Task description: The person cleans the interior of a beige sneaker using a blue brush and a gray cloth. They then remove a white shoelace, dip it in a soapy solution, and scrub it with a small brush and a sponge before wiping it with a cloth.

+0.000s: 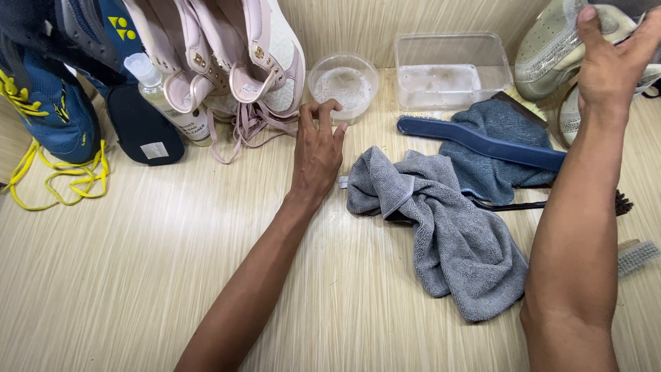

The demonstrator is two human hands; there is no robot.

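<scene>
My left hand (pixel 317 148) lies flat on the wooden tabletop (pixel 138 275), fingers spread, its fingertips touching the base of a small round clear bowl (pixel 343 84) of foamy water. It holds nothing. My right hand (pixel 609 65) reaches to the far right and grips a grey-white sneaker (pixel 551 55) by its upper. A crumpled grey towel (pixel 447 227) lies between my two forearms.
A pair of pink-and-white sneakers (pixel 234 62) and a blue shoe with yellow laces (pixel 48 110) stand at the back left, beside a clear bottle (pixel 165 96). A rectangular clear tub (pixel 447 69), a blue cloth (pixel 492 148), a blue-handled brush (pixel 482 141) and a small brush (pixel 637 256) lie right.
</scene>
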